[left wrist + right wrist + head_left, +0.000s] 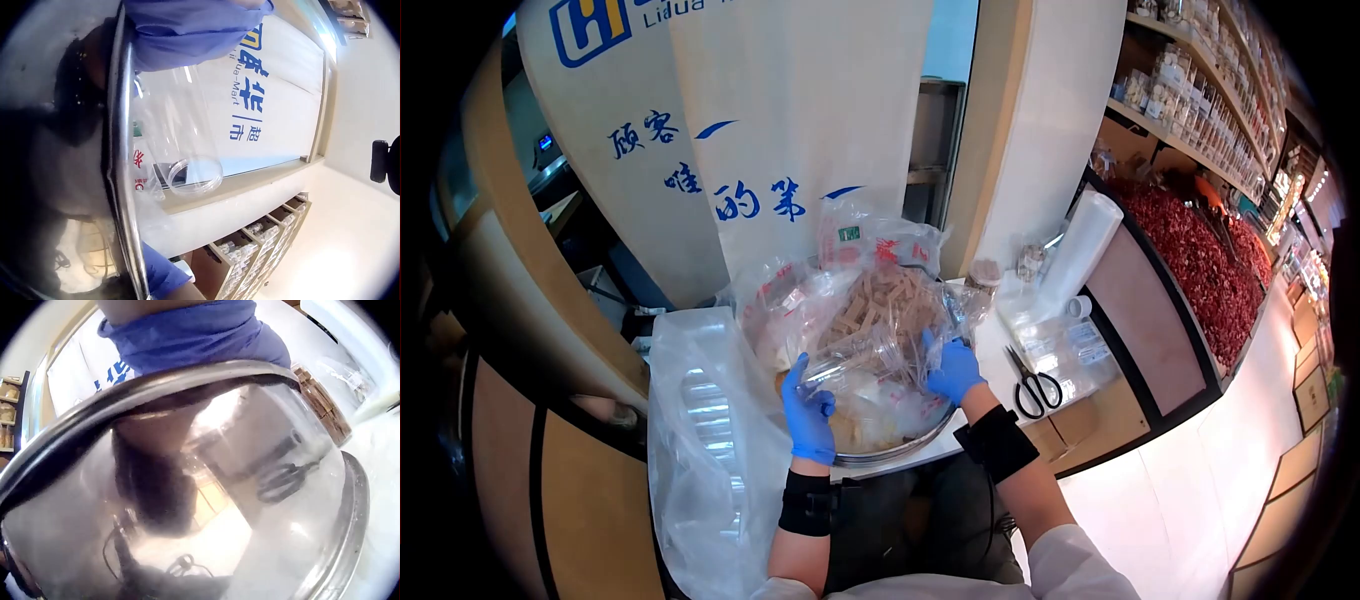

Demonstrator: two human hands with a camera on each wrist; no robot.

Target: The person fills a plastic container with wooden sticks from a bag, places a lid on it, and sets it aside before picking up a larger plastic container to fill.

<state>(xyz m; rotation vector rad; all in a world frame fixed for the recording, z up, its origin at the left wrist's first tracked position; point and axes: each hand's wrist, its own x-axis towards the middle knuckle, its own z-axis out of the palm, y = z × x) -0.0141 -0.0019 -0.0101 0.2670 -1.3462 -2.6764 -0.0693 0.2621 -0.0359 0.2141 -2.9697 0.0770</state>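
In the head view my blue-gloved left hand (pixel 808 412) grips a clear plastic jar (pixel 845 368) lying sideways over a steel basin (pixel 870 460). The jar's round rim shows in the left wrist view, where the jar (pixel 181 125) looks see-through. My right hand (pixel 953 372), gloved too, is at the basin's right side, by the jar's far end and crumpled clear plastic bags (pixel 910 405). Its fingertips are partly hidden there, and I cannot tell whether they pinch anything. Brown flat strips (pixel 885 305) are heaped in the opened bag at the back of the basin.
Black scissors (pixel 1032 385) lie right of the basin, near flat clear packs (pixel 1065 345) and a plastic roll (pixel 1085 250). A lidded jar (pixel 983 275) stands behind. To the left is a bag of clear jars (pixel 710 420). Red dried goods (pixel 1190 260) fill a bin at right.
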